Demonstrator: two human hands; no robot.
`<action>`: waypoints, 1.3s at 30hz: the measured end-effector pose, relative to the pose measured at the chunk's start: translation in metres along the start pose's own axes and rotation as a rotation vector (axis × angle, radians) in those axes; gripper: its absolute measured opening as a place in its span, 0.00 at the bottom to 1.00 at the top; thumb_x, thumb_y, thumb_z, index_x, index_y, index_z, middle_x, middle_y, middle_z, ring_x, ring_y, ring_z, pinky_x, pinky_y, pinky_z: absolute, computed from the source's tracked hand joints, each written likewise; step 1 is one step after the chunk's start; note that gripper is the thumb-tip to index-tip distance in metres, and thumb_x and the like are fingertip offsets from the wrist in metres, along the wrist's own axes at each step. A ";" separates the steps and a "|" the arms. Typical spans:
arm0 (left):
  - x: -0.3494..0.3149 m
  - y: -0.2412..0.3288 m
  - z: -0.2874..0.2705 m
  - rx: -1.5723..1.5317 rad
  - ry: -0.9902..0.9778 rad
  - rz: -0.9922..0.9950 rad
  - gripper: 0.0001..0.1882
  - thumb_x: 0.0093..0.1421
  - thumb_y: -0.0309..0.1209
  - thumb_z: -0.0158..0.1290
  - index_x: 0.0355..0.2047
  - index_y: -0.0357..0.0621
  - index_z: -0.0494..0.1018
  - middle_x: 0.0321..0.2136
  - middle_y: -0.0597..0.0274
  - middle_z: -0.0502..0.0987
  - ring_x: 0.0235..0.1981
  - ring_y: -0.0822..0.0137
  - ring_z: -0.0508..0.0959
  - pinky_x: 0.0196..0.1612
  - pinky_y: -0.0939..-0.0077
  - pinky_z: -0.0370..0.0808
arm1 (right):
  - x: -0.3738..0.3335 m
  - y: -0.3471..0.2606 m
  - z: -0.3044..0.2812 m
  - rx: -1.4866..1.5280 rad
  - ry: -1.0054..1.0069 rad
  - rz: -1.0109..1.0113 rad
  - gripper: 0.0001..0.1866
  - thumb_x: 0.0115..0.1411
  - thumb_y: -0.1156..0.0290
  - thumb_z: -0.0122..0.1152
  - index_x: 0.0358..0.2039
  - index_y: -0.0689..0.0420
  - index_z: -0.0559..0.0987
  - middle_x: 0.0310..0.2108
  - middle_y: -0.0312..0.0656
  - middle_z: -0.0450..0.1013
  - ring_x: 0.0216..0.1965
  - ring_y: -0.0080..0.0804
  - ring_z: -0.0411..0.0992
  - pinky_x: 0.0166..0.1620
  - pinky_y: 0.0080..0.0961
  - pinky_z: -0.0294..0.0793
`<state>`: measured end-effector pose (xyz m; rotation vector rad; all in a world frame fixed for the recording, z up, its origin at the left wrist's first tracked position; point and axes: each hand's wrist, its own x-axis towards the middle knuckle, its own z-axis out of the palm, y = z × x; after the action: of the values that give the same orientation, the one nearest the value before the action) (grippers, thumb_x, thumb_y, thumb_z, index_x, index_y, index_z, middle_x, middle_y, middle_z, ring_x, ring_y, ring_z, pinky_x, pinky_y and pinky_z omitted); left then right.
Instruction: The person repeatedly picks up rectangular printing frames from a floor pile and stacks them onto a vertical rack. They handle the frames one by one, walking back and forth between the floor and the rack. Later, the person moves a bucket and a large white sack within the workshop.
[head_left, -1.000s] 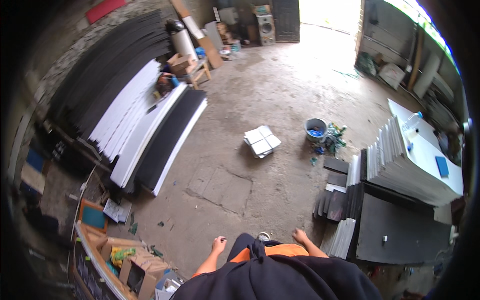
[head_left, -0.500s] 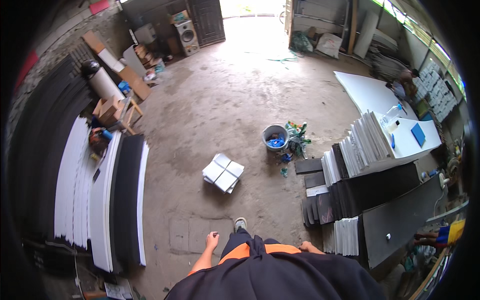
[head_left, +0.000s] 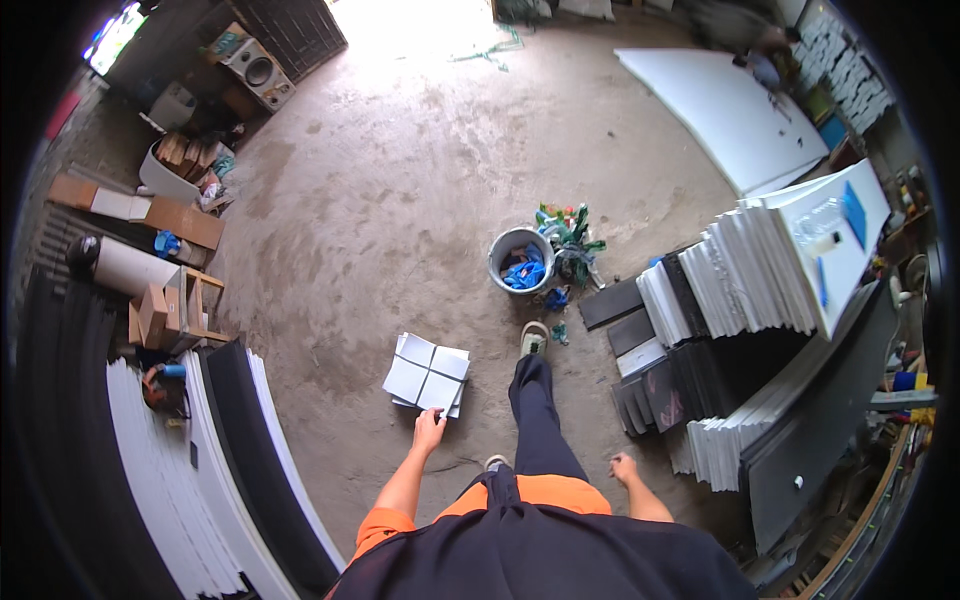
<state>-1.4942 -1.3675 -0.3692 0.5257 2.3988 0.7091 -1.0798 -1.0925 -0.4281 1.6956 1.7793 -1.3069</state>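
Head: left hand (head_left: pixel 429 432), right hand (head_left: pixel 623 468), fingers (head_left: pixel 433 417) curled, grip unclear; one stack (head_left: pixel 428 372), one bucket (head_left: pixel 520 236).

Workshop or storeroom, rough stained floor (head_left: pixel 330 250), stacked white sheets (head_left: pixel 748 270), long black sheets (head_left: pixel 245 440), grey bucket (head_left: pixel 500 250)

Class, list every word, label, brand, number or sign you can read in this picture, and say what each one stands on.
None can be read.
Tied white stack: no legible text on its top.
Dark panel in the pile at right: a faint pinkish mark, too blurred to read.
Grey bucket: no lettering can be made out.
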 end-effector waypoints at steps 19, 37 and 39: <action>0.517 0.098 0.118 -0.096 -0.063 0.087 0.17 0.52 0.29 0.49 0.44 0.40 0.66 0.43 0.53 0.68 0.45 0.60 0.69 0.48 0.70 0.65 | 0.479 -0.433 -0.032 -0.007 0.179 -0.555 0.11 0.48 0.75 0.52 0.35 0.60 0.71 0.33 0.50 0.70 0.37 0.47 0.68 0.41 0.35 0.66; 0.578 0.115 0.121 -0.100 -0.064 0.098 0.29 0.49 0.31 0.55 0.51 0.41 0.57 0.43 0.47 0.65 0.45 0.56 0.67 0.46 0.69 0.65 | 0.477 -0.471 0.023 0.044 0.267 -0.395 0.24 0.47 0.71 0.57 0.46 0.62 0.65 0.40 0.53 0.66 0.42 0.47 0.65 0.45 0.33 0.64; 0.550 0.153 0.074 -0.095 0.019 0.191 0.26 0.49 0.27 0.53 0.49 0.40 0.59 0.42 0.49 0.65 0.44 0.56 0.68 0.45 0.69 0.66 | 0.430 -0.495 -0.007 0.080 0.306 -0.517 0.24 0.47 0.72 0.56 0.47 0.62 0.64 0.42 0.53 0.65 0.45 0.49 0.64 0.48 0.33 0.62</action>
<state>-1.8333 -0.9418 -0.5573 0.7179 2.3391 0.9090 -1.6260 -0.7618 -0.5770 1.6031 2.4992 -1.3796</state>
